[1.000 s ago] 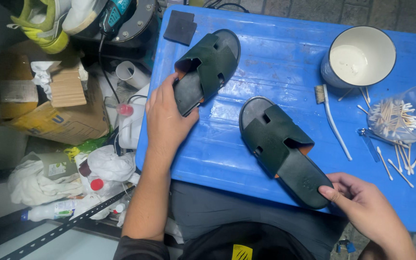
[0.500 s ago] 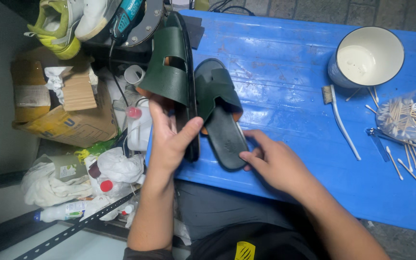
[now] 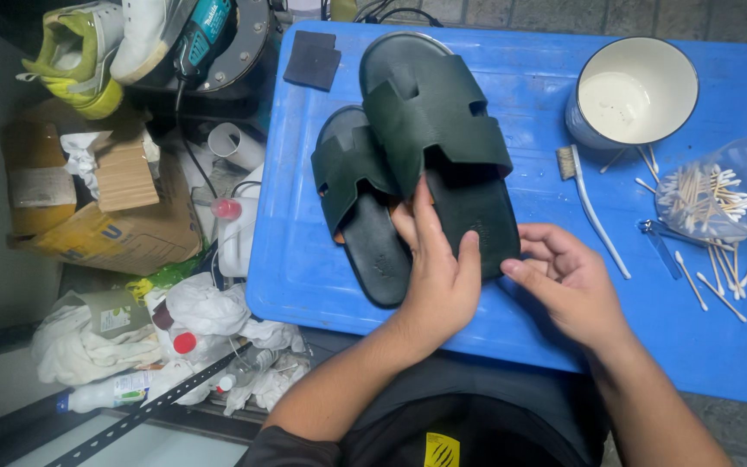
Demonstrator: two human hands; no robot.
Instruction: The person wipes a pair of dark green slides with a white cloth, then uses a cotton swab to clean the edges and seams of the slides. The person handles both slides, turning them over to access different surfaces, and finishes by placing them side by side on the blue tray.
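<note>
Nearest the camera, the left hand point(image 3: 437, 277) lies over the heel ends of both sandals, thumb tucked between them and fingers curled on the sole of the upper one, gripping it. The right hand point(image 3: 564, 281) sits just beside it, loosely curled, fingertips touching the heel edge of the same sandal without closing around it.

Half a second ago the left hand held one dark green leather slide sandal up on edge while the other lay flat under the right hand. Now both lie soles-down on the blue plastic counter point(image 3: 304, 268), side by side. The larger-looking dark green leather slide sandal point(image 3: 443, 130) overlaps the second dark green sandal point(image 3: 352, 195) to its left, so the pair is gathered and aligned rather than handled one by one.

Farther off to the right lie a white-handled brush point(image 3: 594, 212), loose cotton swabs in a clear bag point(image 3: 711, 195) and a white enamel mug point(image 3: 637, 91). A dark square pad point(image 3: 313, 59) rests at the far left corner.
</note>
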